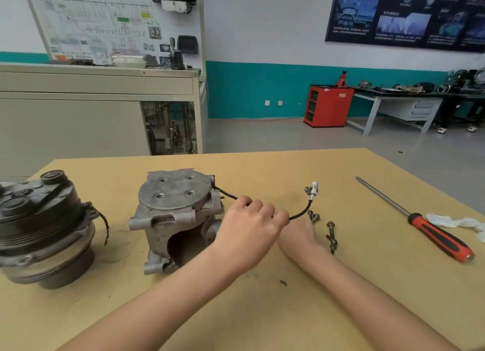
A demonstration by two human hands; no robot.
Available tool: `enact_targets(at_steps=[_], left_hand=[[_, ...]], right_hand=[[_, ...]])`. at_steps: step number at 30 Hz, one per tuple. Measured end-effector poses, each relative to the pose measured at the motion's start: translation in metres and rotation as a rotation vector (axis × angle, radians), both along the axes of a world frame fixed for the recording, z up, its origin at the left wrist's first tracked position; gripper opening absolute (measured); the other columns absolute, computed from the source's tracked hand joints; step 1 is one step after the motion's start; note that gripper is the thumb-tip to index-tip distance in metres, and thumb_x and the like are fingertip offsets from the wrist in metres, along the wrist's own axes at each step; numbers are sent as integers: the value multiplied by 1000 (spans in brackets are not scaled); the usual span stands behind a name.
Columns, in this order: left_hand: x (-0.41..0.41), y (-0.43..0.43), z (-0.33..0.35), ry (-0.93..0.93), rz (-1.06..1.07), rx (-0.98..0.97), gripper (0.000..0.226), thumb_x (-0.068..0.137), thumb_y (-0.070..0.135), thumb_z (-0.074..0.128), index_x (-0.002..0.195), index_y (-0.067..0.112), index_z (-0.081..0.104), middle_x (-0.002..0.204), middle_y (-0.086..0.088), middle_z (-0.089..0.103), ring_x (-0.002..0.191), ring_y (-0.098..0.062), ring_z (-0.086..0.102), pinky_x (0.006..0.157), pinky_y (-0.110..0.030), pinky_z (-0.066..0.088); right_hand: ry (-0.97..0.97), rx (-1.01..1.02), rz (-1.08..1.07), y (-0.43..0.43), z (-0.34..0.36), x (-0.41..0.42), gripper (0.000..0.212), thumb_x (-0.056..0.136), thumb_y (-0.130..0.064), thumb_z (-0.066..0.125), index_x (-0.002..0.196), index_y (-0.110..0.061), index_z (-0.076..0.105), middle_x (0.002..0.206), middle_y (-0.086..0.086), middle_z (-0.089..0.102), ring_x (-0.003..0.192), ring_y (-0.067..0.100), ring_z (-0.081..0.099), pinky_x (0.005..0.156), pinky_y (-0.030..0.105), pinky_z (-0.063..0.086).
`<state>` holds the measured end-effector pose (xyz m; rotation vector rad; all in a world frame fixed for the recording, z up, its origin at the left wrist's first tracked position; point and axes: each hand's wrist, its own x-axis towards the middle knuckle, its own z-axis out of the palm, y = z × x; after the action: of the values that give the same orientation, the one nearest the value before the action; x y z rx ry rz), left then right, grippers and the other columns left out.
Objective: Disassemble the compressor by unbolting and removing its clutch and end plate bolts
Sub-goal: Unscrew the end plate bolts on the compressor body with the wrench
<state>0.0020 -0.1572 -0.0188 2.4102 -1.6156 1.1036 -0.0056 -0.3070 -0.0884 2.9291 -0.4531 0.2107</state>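
A grey aluminium compressor body (168, 219) stands on the wooden table (262, 298), its round end plate (174, 193) facing up with several empty bolt holes. A black wire (301, 214) runs from its right side to a white connector (313, 189). My left hand (249, 224) is closed around this wire just right of the body. My right hand (299, 235) lies on the table behind it, its fingers hidden by the left hand. Loose bolts (331, 235) lie just to its right.
A second compressor with a dark clutch pulley (44, 227) sits at the table's left edge. A long screwdriver with a red and black handle (441, 238) lies at the right, beside a white rag (456, 222). A cabinet and workbenches stand beyond the table.
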Motion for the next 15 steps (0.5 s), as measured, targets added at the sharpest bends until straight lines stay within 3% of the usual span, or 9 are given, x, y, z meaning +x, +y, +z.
enact_targets(at_steps=[4, 9, 15], left_hand=[[0, 0, -12, -42, 3, 196, 21, 52, 17, 82, 62, 24, 65, 49, 8, 49, 44, -14, 49, 56, -21, 47], [-1, 2, -26, -134, 78, 373, 14, 49, 19, 75, 54, 26, 63, 46, 9, 49, 44, -11, 48, 64, -20, 49], [6, 6, -36, -164, 133, 495, 13, 54, 27, 77, 52, 25, 64, 47, 10, 52, 48, -11, 49, 67, -22, 46]], right_hand=[[-28, 28, -105, -32, -1, -3, 41, 93, -6, 36, 130, -21, 47, 110, 7, 64, 96, 27, 62, 66, 29, 35], [-88, 180, -204, -51, -1, -10, 32, 95, -22, 38, 119, -32, 58, 101, 4, 64, 94, 27, 61, 69, 27, 30], [-150, 203, -252, -61, -3, -11, 35, 98, -18, 36, 120, -32, 59, 105, 6, 65, 98, 29, 60, 69, 30, 39]])
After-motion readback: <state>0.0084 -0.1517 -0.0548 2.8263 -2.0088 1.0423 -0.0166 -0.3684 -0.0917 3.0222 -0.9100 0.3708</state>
